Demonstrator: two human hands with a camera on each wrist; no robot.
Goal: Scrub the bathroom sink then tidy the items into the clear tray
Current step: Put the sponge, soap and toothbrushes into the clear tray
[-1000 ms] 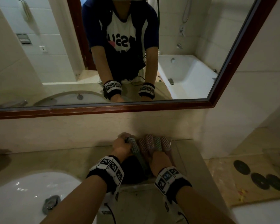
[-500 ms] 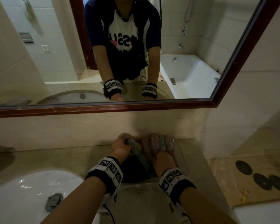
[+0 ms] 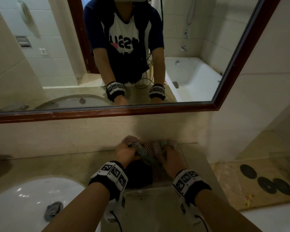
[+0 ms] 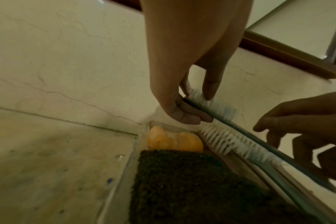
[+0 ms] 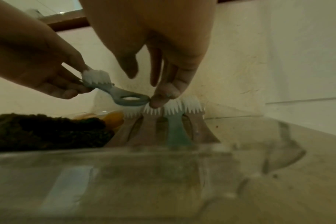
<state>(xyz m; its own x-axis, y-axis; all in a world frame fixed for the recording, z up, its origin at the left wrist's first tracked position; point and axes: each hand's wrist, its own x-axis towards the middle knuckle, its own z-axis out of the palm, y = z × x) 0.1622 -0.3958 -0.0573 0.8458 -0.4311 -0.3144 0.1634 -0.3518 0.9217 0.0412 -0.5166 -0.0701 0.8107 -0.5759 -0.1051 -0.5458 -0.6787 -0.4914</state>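
Since a second earlier the two hands had stayed at the back of the clear tray (image 5: 163, 153) against the wall, little changed apart from the camera's slight shift.

Left of the grip, one white sink (image 3: 20, 203) sat in the counter (image 3: 40, 164), well apart. The left hand (image 4: 175, 106) pinched one grey brush (image 5: 113, 92) by its bristled head, thumb and fingers curled round it. Below that grip, inside the tray, lay one dark scouring pad (image 4: 182, 181) and one orange soap-like piece (image 4: 173, 142) behind it.

The held brush's long axis ran from the left grip down and rightward to its looped handle end, where the right hand's (image 5: 163, 63) fingertips (image 5: 159, 101) touched it, fingers mostly straight. Beneath the right hand about four more brushes (image 5: 175, 115) lay side by side, bristled heads toward the wall, handles toward the person.
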